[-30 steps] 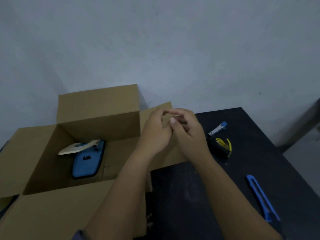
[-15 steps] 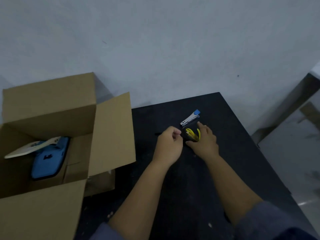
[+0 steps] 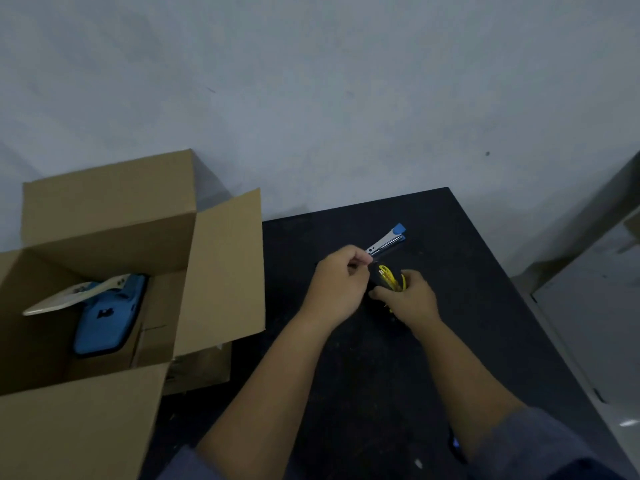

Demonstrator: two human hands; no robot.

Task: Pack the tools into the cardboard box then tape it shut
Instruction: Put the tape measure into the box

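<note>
Curling round one black-and-yellow tool [image 3: 389,280] on the table [image 3: 450,341], the right hand [image 3: 410,299] grips it; the left hand [image 3: 337,285] pinches closed, contents unclear. One stapler [image 3: 386,242] points up-right. One open box [image 3: 104,237] holds two items

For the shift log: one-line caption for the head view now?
Both hands at a yellow-and-black tool on the table; the box stands open.
</note>
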